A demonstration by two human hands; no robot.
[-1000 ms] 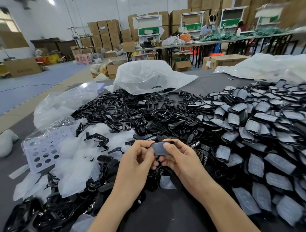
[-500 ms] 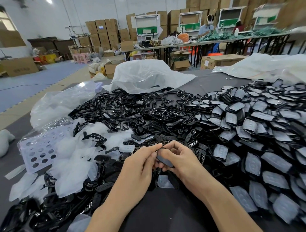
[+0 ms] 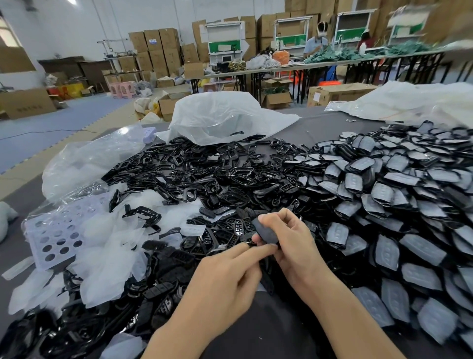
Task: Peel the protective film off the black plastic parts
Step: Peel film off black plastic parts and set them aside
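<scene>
Black plastic part (image 3: 265, 232) pinched by right hand (image 3: 289, 243); left hand (image 3: 230, 279) fingertips pinch its lower edge, filmed parts (image 3: 384, 199) heaped alongside.

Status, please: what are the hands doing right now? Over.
Right hand holds part. Left hand pinches its lower edge. Film looks unpeeled. Nothing blocking.

Bright, even indoor light, a white ceiling lamp (image 3: 71, 2) glaring top left; shadows soft; glints on the glossy black plastic frames (image 3: 238, 176); wide-angle bending at edges; top-right corner blurred
</scene>
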